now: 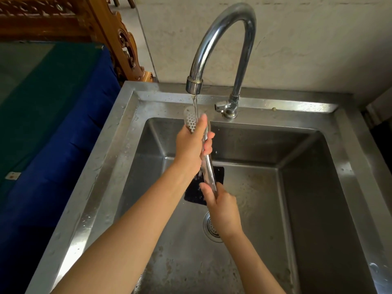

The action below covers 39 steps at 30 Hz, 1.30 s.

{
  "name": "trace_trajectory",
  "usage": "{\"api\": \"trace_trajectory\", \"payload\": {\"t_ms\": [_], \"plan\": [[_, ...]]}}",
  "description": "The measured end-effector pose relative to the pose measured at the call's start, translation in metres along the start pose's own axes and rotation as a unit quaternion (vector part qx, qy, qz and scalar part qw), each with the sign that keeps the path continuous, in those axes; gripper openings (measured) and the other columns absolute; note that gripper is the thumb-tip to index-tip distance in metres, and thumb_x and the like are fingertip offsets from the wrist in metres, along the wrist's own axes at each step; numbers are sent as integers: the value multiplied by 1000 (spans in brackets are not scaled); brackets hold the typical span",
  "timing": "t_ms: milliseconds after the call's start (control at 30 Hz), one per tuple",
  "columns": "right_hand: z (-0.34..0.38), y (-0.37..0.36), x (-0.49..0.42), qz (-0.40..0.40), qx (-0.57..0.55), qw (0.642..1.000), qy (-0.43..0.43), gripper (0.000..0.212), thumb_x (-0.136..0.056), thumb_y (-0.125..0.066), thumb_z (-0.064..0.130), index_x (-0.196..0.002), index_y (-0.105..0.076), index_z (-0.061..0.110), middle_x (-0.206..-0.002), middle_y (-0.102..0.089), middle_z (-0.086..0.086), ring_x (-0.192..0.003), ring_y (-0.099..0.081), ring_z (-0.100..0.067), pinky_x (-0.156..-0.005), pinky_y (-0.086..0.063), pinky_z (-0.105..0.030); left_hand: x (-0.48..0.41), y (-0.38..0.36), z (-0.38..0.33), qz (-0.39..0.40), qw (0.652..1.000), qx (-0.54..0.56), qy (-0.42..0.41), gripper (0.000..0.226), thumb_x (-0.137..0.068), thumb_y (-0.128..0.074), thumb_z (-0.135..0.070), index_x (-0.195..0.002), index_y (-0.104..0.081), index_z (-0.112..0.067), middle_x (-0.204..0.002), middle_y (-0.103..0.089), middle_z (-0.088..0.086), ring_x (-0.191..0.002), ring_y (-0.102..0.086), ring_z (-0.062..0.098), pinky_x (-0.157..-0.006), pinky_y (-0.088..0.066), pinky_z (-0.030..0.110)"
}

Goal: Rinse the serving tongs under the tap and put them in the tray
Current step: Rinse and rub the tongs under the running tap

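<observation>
Steel serving tongs are held over the sink, long axis running steeply from the perforated head, under the tap stream, down towards the body. The left grip is curled round them below the head; the right grip is curled round the handle end, nearer the body. A black pad and a drain strainer lie in the basin. No tray is seen.

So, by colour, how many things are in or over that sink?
Silver: 3 (perforated steel serving tongs, curved chrome tap, round steel drain strainer)
Black: 1 (flat square black pad)
Total: 4
</observation>
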State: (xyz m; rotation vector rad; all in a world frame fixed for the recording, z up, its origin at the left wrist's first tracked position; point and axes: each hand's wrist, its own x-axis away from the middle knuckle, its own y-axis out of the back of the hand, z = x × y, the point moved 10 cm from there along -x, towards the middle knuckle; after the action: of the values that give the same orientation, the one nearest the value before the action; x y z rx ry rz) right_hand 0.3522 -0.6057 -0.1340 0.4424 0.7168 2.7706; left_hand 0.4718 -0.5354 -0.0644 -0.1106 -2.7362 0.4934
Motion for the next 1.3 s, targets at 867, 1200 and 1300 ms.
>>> {"api": "trace_trajectory", "payload": {"t_ms": [867,1200,1300], "plan": [[152,21,-103,-50,-44,983,170,34,-98,-39,29,-67,-46,15,-56,-41,7,-49,-39,-4,-44,-33,-10,46,66,-79,-112,953,-233,-159,68,-91,-23,-62,-48,-40,-12,-39,-37,1,-28,-35,10,-31,-28,17],[162,18,-94,67,-32,976,206,19,-87,-61,17,-102,-52,11,-83,-56,3,-72,-62,-22,-60,-52,-28,33,69,-75,-98,956,-225,-158,64,-91,-26,-60,-43,-44,-23,-34,-41,-5,-28,-39,7,-30,-29,16],[162,43,-99,-46,-48,979,195,29,-96,-46,25,-67,-45,22,-60,-47,7,-52,-48,0,-49,-38,-16,25,62,-73,-83,958,-217,-167,63,-91,-29,-61,-48,-41,-17,-36,-39,-5,-29,-38,10,-32,-30,18]]}}
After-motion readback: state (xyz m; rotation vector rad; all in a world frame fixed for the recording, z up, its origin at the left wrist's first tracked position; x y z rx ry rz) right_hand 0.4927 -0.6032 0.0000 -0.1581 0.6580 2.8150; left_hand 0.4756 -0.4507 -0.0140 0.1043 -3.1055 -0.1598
